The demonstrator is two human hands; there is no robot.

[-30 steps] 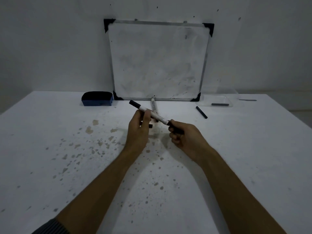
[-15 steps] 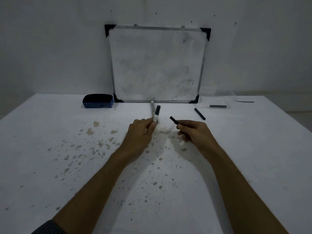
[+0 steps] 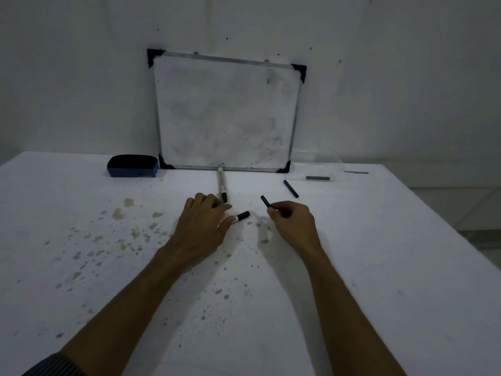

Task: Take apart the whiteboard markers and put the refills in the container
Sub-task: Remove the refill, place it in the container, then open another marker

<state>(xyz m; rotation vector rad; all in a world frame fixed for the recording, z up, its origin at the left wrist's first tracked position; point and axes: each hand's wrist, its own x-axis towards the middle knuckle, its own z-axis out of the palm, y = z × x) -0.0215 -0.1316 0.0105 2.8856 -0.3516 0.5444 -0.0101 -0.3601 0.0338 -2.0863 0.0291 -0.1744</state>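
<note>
- Right hand [image 3: 294, 222] grip: fingertips pinched shut on a short black piece [image 3: 265, 201], probably a refill or cap, can't tell which; its free end points up-left.
- Left hand [image 3: 202, 226] grip: loosely curled over a marker body [image 3: 242, 216] lying on the counter [image 3: 379, 267], black end pointing right.
- Clear container [image 3: 317, 169] sits far right by the whiteboard [image 3: 225, 115], one dark stick [image 3: 317, 178] inside; right hand is nearer.
- Spare marker [image 3: 222, 184] lies long axis front-to-back.

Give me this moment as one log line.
left hand: on marker body at table | right hand: pinching black refill | clear container: holds one refill | step: refill out, not yet binned
</note>
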